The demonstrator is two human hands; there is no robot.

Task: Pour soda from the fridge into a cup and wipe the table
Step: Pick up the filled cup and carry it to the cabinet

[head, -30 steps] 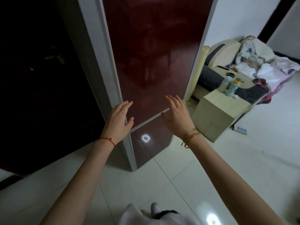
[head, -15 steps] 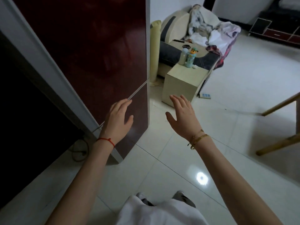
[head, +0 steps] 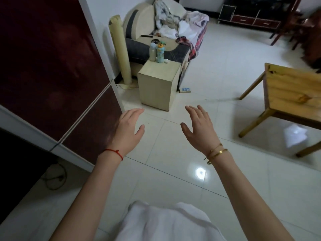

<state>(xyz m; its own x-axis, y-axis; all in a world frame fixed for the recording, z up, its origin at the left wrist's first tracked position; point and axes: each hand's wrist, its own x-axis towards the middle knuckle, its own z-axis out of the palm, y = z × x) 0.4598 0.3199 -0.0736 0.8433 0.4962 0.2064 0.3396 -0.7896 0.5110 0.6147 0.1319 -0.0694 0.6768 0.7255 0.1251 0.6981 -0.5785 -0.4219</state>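
The dark red fridge (head: 52,70) stands at the left with both doors closed. My left hand (head: 127,131) hovers just right of its lower door, fingers straight, holding nothing. My right hand (head: 199,129) is raised over the white floor tiles, fingers spread and empty. A wooden table (head: 295,91) shows its corner at the right edge. No soda, cup or cloth is in sight.
A beige cube stand (head: 158,84) carries two small bottles (head: 157,52). Behind it sit an armchair (head: 147,32) piled with clothes and a rolled mat (head: 120,51). A power strip (head: 185,89) lies on the floor; a cable (head: 55,178) coils beside the fridge.
The view has swung right, away from the fridge front toward the room and the wooden table. Both hands have come off the fridge door and now hover over the floor.
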